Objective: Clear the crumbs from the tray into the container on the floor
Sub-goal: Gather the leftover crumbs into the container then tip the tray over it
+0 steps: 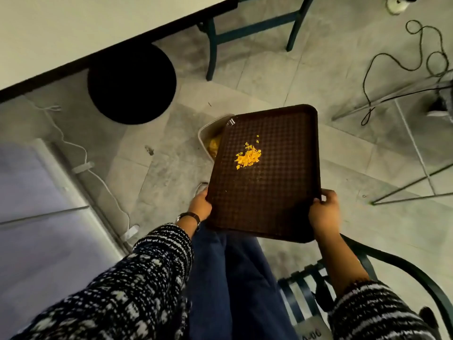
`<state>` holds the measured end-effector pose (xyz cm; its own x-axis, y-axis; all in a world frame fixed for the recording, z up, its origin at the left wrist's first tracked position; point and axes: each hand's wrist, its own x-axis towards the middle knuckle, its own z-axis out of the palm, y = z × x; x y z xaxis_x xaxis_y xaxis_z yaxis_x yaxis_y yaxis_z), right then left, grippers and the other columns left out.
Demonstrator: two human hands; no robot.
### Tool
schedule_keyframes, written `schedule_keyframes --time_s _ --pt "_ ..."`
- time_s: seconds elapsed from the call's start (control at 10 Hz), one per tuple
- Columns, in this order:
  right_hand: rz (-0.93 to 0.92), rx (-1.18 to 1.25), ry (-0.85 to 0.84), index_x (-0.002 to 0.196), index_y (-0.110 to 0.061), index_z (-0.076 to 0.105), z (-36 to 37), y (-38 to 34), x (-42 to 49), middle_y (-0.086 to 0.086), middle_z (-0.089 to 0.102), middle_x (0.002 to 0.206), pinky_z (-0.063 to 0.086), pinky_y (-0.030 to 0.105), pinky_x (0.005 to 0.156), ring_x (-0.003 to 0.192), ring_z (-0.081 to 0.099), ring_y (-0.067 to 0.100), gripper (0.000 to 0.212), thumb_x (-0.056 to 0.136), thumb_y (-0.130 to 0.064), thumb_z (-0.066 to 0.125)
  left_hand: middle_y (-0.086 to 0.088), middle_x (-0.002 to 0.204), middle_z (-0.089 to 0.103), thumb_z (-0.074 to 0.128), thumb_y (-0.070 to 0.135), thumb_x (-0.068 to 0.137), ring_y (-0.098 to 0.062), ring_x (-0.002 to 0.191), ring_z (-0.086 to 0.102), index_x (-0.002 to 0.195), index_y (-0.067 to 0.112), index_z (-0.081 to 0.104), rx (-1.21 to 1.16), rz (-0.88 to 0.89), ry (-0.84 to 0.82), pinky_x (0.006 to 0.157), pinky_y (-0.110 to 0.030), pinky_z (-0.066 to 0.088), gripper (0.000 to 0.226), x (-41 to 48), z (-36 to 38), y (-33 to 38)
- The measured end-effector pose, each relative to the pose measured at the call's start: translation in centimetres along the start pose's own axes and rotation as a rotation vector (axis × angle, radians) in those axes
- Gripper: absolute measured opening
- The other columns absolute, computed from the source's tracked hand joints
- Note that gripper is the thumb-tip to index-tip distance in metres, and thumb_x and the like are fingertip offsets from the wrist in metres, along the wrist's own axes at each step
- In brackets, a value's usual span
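A dark brown textured tray (pixel 267 197) is held out over the floor in front of my legs. My left hand (pixel 199 204) grips its near left edge, and my right hand (pixel 324 213) grips its near right edge. A small heap of orange crumbs (pixel 248 156) lies on the far half of the tray. Under the tray's far left corner stands a pale plastic container (pixel 207 133) on the floor, mostly hidden by the tray, with orange bits showing inside.
A white table (pixel 73 30) with a dark edge runs across the upper left, a round black stool (pixel 132 84) beneath it. Teal chair legs (pixel 213 45) stand beyond. Black cable (pixel 397 62) and metal stand legs (pixel 411 190) lie at right. A green chair (pixel 318 278) is beside my legs.
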<state>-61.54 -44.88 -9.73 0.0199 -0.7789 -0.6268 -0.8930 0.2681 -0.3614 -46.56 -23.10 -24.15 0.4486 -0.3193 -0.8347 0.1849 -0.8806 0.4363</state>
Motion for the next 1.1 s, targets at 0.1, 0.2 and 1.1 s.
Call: schedule_keyframes --time_s 0.1,0.2,1.1 --pt "-0.046 -0.039 -0.083 0.134 -0.017 0.04 1.6 -1.9 2.2 0.016 0.06 0.117 0.049 0.035 0.067 0.09 0.06 0.031 0.039 0.097 -0.009 0.035 -0.008 0.141 0.047 0.04 -0.001 0.082 -0.031 0.127 0.046 0.137 0.032 0.041 -0.077 -0.045 -0.087 0.108 -0.043 0.037 0.064 3.4 0.1 -2.0" --pt "-0.12 -0.088 -0.149 0.139 -0.017 0.038 2.7 -4.4 3.5 0.016 0.055 0.13 0.049 0.042 0.091 0.109 0.057 0.035 0.043 0.097 -0.007 0.034 -0.012 0.13 0.056 0.041 -0.002 0.081 -0.036 0.118 0.053 0.132 0.033 0.046 -0.157 -0.104 -0.161 0.101 -0.052 0.042 0.062 4.7 -0.1 -2.4" --pt "-0.316 -0.429 -0.221 0.119 -0.002 0.051 10.9 -12.5 6.6 0.021 0.06 0.112 0.039 0.034 0.07 0.098 0.057 0.037 0.037 0.086 0.001 0.035 -0.02 0.134 0.051 0.035 0.004 0.095 -0.036 0.119 0.051 0.132 0.005 0.046 -0.262 -0.394 -0.147 0.097 -0.045 0.045 0.039 7.5 1.1 -2.6"
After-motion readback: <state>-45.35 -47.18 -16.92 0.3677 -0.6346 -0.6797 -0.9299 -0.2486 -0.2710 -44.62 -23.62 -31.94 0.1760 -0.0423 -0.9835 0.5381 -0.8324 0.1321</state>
